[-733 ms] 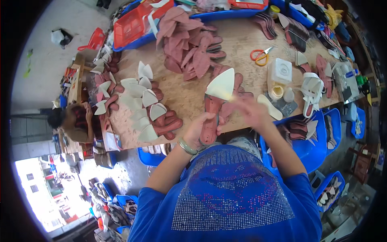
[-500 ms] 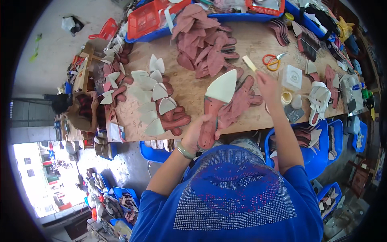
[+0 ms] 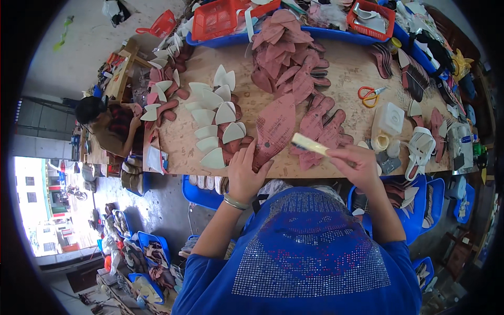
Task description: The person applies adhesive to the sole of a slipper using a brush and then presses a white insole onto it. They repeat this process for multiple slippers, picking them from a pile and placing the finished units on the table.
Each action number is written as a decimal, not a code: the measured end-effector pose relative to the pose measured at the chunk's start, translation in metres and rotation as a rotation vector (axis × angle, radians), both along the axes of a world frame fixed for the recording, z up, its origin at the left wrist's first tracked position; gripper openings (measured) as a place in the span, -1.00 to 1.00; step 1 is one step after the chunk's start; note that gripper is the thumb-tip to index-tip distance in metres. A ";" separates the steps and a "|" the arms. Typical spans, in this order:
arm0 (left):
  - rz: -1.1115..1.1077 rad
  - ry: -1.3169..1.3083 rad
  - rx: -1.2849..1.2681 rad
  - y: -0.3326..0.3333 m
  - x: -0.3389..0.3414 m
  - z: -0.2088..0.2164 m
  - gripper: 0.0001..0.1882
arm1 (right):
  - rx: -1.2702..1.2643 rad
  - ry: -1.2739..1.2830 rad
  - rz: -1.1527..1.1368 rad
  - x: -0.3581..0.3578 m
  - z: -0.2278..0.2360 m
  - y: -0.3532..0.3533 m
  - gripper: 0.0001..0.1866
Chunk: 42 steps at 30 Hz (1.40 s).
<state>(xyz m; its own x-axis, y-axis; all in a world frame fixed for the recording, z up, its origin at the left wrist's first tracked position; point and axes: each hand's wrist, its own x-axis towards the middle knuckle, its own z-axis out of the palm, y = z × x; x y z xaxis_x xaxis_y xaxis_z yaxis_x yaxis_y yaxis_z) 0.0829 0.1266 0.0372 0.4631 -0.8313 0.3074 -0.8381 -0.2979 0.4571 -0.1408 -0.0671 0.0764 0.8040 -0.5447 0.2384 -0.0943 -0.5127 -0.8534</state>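
Note:
My left hand [image 3: 245, 176] grips the heel end of a reddish-brown shoe insole [image 3: 276, 122], its broad pointed toe aimed away from me. Between the fingers of my right hand [image 3: 356, 165] is a brush [image 3: 313, 146] with a pale yellow handle, its dark tip near the insole's right edge. Just right of that insole lies a fanned stack of similar insoles [image 3: 317, 123]. Several insoles with cream toe pieces [image 3: 212, 159] overlap on the table to the left. A tall heap of reddish insoles [image 3: 278, 44] sits at the far middle.
Orange-handled scissors [image 3: 371, 95], a white block-shaped container [image 3: 391, 118], an open jar [image 3: 380, 142] and white strappy uppers [image 3: 420, 149] are on the wooden table [image 3: 352, 63] at right. Red baskets [image 3: 214, 21] line the far edge. Another person [image 3: 113, 123] sits at far left.
The insole in my left hand showed a cream toe piece before; now a plain reddish face shows. My right hand brought the brush nearer and leftward, beside the insole. The view has shifted slightly.

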 end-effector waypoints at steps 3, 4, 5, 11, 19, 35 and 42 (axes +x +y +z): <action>-0.020 0.023 -0.034 0.004 0.000 0.001 -0.35 | -0.092 0.097 0.004 0.010 0.004 0.002 -0.86; -0.039 0.018 -0.050 0.005 0.001 0.001 -0.35 | -0.111 0.074 -0.029 0.013 -0.002 0.000 -0.85; -0.058 0.013 -0.065 0.006 0.003 0.000 -0.36 | -0.131 0.050 -0.062 0.017 -0.006 -0.003 -0.84; -0.115 0.048 -0.082 0.018 0.000 -0.005 -0.37 | -0.346 0.100 -0.289 0.042 -0.017 -0.043 -0.84; -0.058 -0.052 -0.052 0.025 0.003 -0.012 -0.37 | -0.280 -0.020 -0.021 0.046 0.025 0.022 -0.86; -0.042 -0.160 -0.100 0.033 0.002 -0.027 -0.36 | -0.434 0.199 0.008 0.058 0.032 0.042 -0.80; -0.010 -0.126 -0.135 0.041 0.001 -0.031 -0.33 | -0.502 0.067 -0.347 0.059 0.006 -0.003 -0.90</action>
<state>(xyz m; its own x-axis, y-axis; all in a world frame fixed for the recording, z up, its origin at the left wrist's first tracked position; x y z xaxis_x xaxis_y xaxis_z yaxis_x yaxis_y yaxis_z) 0.0835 0.1679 0.0066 0.4056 -0.7831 0.4715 -0.8940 -0.2324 0.3831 -0.0813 -0.0697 0.0827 0.6221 -0.6118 0.4886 -0.3733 -0.7803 -0.5017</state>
